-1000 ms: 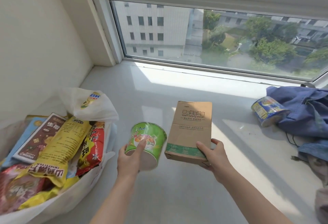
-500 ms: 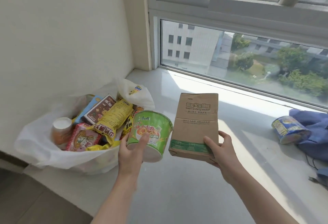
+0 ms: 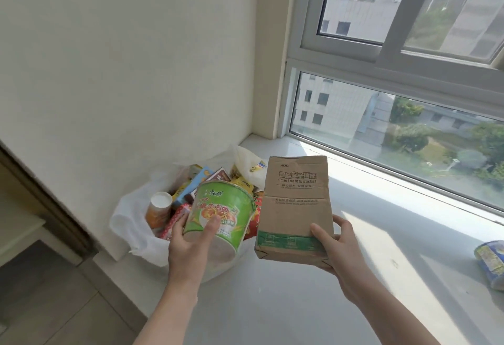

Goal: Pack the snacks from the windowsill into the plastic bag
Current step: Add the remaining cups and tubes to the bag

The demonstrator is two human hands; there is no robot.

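Note:
My left hand [image 3: 188, 246] grips a green instant-noodle cup [image 3: 222, 215], tilted with its lid facing away, just in front of the white plastic bag [image 3: 131, 224]. My right hand [image 3: 334, 246] holds a brown cardboard box [image 3: 294, 202] upright by its lower right corner, to the right of the cup. The bag sits in the windowsill's left corner against the wall, open and stuffed with several snack packets [image 3: 201, 181] and an orange cup [image 3: 159, 209]. A blue noodle cup [image 3: 491, 262] lies on its side at the right edge of the windowsill [image 3: 300, 303].
The wall stands directly behind the bag. The windowsill's front edge drops to the floor [image 3: 54, 303] at the lower left. A window frame [image 3: 381, 71] runs along the back of the sill.
The view has swung left and up, bringing the bag and wall toward the middle. Both hands have carried the green cup and the brown box leftward, closer to the bag.

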